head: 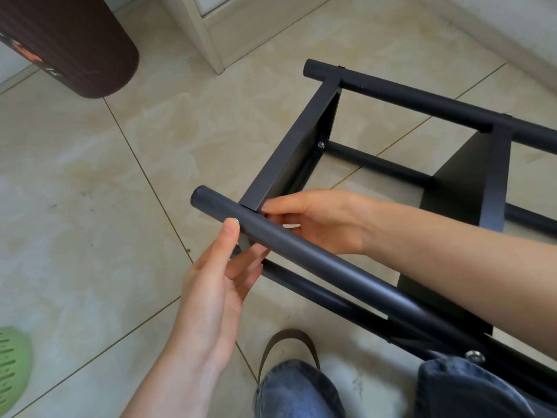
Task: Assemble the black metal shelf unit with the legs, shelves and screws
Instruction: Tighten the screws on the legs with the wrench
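Denim knees (301, 390) cropped, left hand (217, 285) fingertips behind leg (301, 251)

Around you: beige tiled floor (90, 176), ribbed brown bin (69, 40) at upper left, green perforated slipper (12, 366) at lower left, pale door frame (202, 34) above, your brown sandal strap (289, 342), blue jeans (295, 390).

— Bright or dim?
— Bright, soft daylight, evenly spread. The floor tiles (99, 182) show a pale sheen rather than hard glare.
— Shadows?
— Faint and diffuse, a soft one under the black shelf frame (422, 107). The near leg tube (301, 245) carries a dull highlight along its top.
— Sharpness?
— The middle is crisp. Wide-angle bending curves the tile lines toward the edges, and the corners look slightly soft.
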`<state>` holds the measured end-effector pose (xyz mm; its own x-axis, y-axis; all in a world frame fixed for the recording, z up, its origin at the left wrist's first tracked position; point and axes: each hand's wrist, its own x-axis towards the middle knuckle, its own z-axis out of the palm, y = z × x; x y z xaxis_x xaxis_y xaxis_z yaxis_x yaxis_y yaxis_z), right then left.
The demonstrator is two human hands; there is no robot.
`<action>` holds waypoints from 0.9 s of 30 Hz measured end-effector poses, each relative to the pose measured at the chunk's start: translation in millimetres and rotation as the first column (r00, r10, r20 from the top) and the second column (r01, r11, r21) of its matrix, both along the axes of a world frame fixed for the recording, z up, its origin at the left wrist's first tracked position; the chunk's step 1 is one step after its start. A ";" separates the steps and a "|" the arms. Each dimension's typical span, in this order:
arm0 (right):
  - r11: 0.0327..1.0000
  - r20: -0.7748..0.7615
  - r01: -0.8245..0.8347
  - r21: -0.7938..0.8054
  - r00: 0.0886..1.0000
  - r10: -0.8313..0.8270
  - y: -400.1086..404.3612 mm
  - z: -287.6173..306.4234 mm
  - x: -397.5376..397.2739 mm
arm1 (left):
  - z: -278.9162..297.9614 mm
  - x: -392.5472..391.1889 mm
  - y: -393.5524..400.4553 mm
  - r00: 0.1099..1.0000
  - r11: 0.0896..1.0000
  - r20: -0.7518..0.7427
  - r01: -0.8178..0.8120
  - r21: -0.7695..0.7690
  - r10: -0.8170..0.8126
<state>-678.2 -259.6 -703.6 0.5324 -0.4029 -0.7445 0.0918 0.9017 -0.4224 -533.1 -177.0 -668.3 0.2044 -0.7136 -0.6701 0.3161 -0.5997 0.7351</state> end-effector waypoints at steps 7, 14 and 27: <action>1.000 0.009 -0.005 -0.010 1.000 0.005 -2.5 -1.3 0.9 | -0.1 0.6 -0.1 1.000 1.000 0.002 0.000 0.005 0.000; 0.999 -0.025 -0.052 -0.012 0.998 0.052 -1.7 0.1 3.8 | -0.7 1.2 0.0 1.000 1.000 -0.001 0.007 0.000 -0.007; 0.995 0.041 -0.103 0.016 0.994 0.102 -1.8 0.6 0.8 | -2.9 2.6 0.2 0.998 1.000 -0.055 -0.016 -0.002 0.016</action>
<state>-677.4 -261.4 -703.0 0.5998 -0.3309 -0.7285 0.0147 0.9149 -0.4034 -530.5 -176.8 -671.2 0.1787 -0.7124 -0.6786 0.3661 -0.5920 0.7180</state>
